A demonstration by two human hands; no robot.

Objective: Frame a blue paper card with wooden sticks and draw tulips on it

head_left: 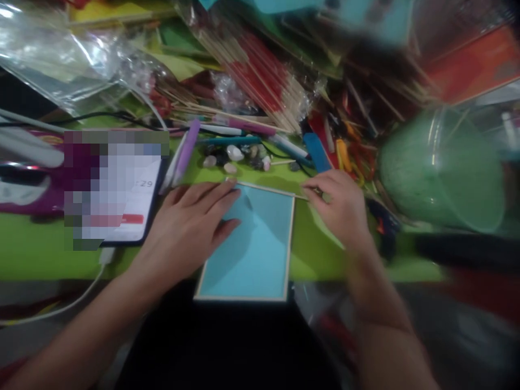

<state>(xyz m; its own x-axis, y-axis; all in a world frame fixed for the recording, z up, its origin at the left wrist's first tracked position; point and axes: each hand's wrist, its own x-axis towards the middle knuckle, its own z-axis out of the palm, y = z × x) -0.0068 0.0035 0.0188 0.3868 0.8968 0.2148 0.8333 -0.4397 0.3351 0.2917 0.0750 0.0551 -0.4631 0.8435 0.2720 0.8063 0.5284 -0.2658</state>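
A light-blue rectangular panel (255, 244) with pale thin wooden strips along its borders lies at the table's front edge, its lower end overhanging. My left hand (195, 216) rests flat across its upper left side, fingers stretched out and fingertips at the top left corner. Beyond the top right corner, my right hand (335, 200) pinches the end of a thin wooden stick (300, 197) between thumb and fingers. That stick lines up with the panel's top edge and sticks out past the corner. A pale green piece, perhaps paper (325, 225), lies under my right hand.
A phone (134, 200) with a charging cable (95, 284) stands left. Several pebbles (233, 153) and markers (189, 146) lie behind the panel. A green translucent bucket (439, 168) stands right. Bundled wooden sticks (252, 76) and plastic wrapping (105, 59) crowd the back.
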